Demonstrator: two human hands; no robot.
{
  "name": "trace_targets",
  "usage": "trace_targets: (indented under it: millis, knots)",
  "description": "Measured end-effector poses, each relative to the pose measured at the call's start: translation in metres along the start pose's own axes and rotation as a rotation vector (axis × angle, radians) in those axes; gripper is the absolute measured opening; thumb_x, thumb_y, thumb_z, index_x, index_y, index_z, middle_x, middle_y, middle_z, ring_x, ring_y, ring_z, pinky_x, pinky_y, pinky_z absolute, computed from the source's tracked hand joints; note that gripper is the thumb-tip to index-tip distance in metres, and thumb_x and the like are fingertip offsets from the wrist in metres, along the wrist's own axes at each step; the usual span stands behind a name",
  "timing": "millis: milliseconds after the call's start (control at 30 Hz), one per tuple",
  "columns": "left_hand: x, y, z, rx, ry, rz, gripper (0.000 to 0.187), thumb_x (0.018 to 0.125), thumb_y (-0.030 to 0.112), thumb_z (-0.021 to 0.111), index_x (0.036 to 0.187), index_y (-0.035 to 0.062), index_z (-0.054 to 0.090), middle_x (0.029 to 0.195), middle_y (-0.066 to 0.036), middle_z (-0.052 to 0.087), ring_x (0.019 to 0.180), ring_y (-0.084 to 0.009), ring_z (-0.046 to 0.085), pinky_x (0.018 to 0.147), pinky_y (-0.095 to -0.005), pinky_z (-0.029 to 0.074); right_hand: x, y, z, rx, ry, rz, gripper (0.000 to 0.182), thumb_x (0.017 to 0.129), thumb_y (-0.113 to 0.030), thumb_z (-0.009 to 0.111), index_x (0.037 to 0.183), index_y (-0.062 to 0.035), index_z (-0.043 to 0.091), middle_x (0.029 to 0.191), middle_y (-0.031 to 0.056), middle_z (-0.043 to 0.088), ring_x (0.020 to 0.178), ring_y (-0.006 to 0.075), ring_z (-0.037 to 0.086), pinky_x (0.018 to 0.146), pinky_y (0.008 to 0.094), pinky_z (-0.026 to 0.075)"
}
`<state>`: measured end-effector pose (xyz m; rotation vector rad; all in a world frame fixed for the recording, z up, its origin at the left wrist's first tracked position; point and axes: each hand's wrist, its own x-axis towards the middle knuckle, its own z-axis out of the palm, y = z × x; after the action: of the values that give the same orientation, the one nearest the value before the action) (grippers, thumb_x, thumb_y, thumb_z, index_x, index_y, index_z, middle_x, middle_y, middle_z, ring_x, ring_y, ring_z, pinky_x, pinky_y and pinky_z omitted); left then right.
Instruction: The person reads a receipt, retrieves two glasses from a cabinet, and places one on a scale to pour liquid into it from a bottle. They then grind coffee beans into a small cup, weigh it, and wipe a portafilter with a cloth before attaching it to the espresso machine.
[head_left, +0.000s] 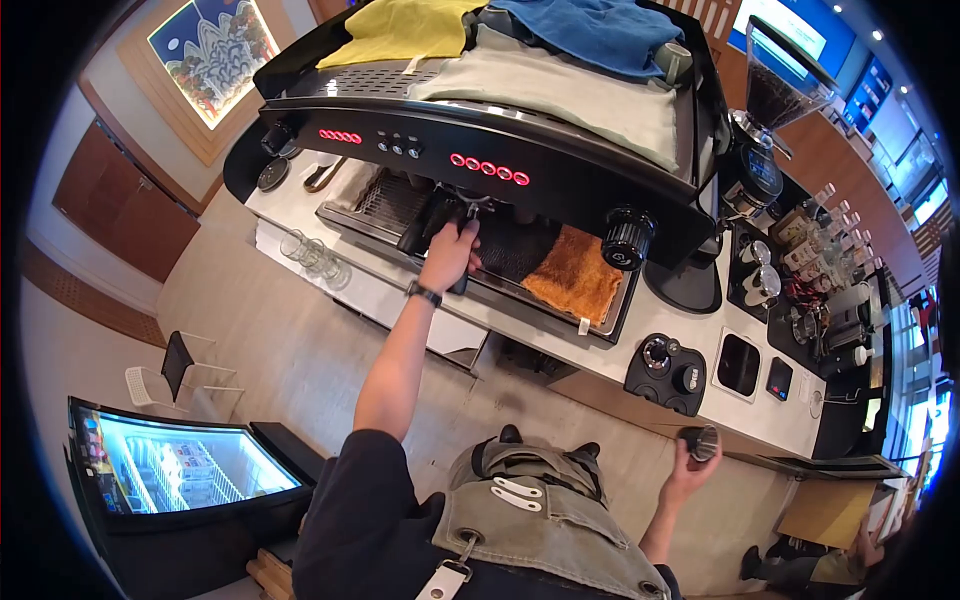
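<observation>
Two hands busy: left hand (pixel 449 255) grips portafilter handle (pixel 462 268) at espresso machine (pixel 560 170); right hand (pixel 688 468) holds dark tamper (pixel 701 441).

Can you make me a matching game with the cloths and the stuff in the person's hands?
Things:
1. orange cloth
2. blue cloth
3. left hand
4. right hand

Places:
A. on top of the espresso machine
B. around a small dark tamper
C. on the drip tray
D. on the black portafilter handle

Pairs: 1-C, 2-A, 3-D, 4-B
</observation>
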<state>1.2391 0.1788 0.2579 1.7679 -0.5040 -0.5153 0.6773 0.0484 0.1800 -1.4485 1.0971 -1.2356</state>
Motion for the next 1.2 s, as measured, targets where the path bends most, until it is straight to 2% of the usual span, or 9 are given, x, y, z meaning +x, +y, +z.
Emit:
trace_targets:
  millis: [100,200,600,733,767,867,1000,1167,1200]
  knots:
    - [-0.059,-0.002,-0.005,-0.244,-0.061,-0.026,0.036,0.108,0.035,0.059,0.115,0.0006,0.051,0.09,-0.007,0.067,0.06,-0.0131,0.068,0.052,-0.027,0.054,-0.021,-0.005,0.026,0.056,-0.149,0.084,0.071,0.086,0.005,0.08,0.147,-0.0009,0.043,0.14,0.0137,0.057,0.126,0.0222,0.059,0.108,0.0359,0.047]
    - [-0.106,-0.029,-0.006,-0.223,-0.091,0.012,0.027,0.109,0.032,0.059,0.112,0.0073,0.049,0.089,-0.004,0.06,0.058,-0.0113,0.061,0.052,-0.0268,0.052,-0.031,-0.007,0.055,0.06,-0.267,0.056,0.07,0.082,0.003,0.084,0.141,-0.003,0.047,0.135,0.0103,0.06,0.123,0.0201,0.06,0.106,0.0342,0.047]
    - [-0.21,-0.017,0.059,-0.321,-0.206,0.034,0.026,0.106,0.022,0.065,0.117,0.0047,0.05,0.085,0.0,0.056,0.065,-0.0068,0.055,0.057,-0.0238,0.045,-0.034,-0.021,0.098,0.102,-0.517,0.085,0.072,0.079,-0.004,0.09,0.138,-0.0037,0.048,0.128,0.0072,0.06,0.119,0.018,0.06,0.105,0.0333,0.048]
    - [-0.22,0.0,0.086,-0.381,-0.275,0.036,0.027,0.106,0.02,0.064,0.124,0.0048,0.052,0.084,0.001,0.056,0.064,-0.0068,0.054,0.055,-0.024,0.045,-0.007,-0.004,0.061,0.067,-0.343,0.044,0.074,0.08,-0.002,0.087,0.141,-0.0038,0.046,0.129,0.007,0.06,0.122,0.0188,0.058,0.107,0.0348,0.046]
    - [-0.223,0.004,0.09,-0.318,-0.318,0.031,0.018,0.108,0.02,0.06,0.115,0.0068,0.051,0.085,-0.001,0.058,0.063,-0.009,0.056,0.057,-0.0254,0.047,0.006,-0.002,0.043,0.112,-0.274,0.091,0.072,0.081,-0.002,0.085,0.142,-0.0039,0.047,0.129,0.007,0.06,0.122,0.0192,0.057,0.107,0.0357,0.046]
    - [-0.238,0.001,0.112,-0.304,-0.307,-0.057,0.017,0.109,0.024,0.058,0.115,0.0075,0.054,0.084,-0.002,0.059,0.059,-0.0092,0.056,0.051,-0.0246,0.046,0.066,0.022,-0.026,0.04,-0.03,0.059,0.06,0.086,-0.009,0.083,0.137,-0.0025,0.053,0.126,0.0067,0.062,0.118,0.0175,0.058,0.106,0.034,0.045]
    - [-0.257,-0.007,0.136,-0.407,-0.286,-0.177,0.02,0.109,0.023,0.059,0.12,0.0082,0.05,0.087,-0.004,0.06,0.06,-0.0097,0.057,0.052,-0.0245,0.047,0.163,0.086,-0.131,-0.241,0.331,-0.042,0.065,0.087,-0.012,0.085,0.139,0.0009,0.048,0.122,0.0079,0.064,0.112,0.0167,0.061,0.101,0.0325,0.048]
    - [-0.28,0.0,0.167,-0.382,-0.192,-0.222,0.023,0.109,0.025,0.059,0.119,0.0066,0.05,0.087,-0.005,0.06,0.057,-0.0107,0.057,0.05,-0.025,0.047,0.24,0.132,-0.211,-0.481,0.373,0.077,0.086,0.084,-0.03,0.084,0.152,-0.0029,0.039,0.128,0.0183,0.064,0.116,0.0282,0.064,0.104,0.0392,0.048]
    - [-0.286,0.002,0.171,-0.359,-0.136,-0.226,0.024,0.109,0.026,0.059,0.119,0.0062,0.05,0.087,-0.005,0.061,0.056,-0.0108,0.057,0.05,-0.025,0.047,0.251,0.144,-0.218,-0.508,0.365,0.084,0.081,0.085,-0.026,0.085,0.149,-0.0019,0.042,0.129,0.015,0.064,0.114,0.0214,0.064,0.102,0.0353,0.05]
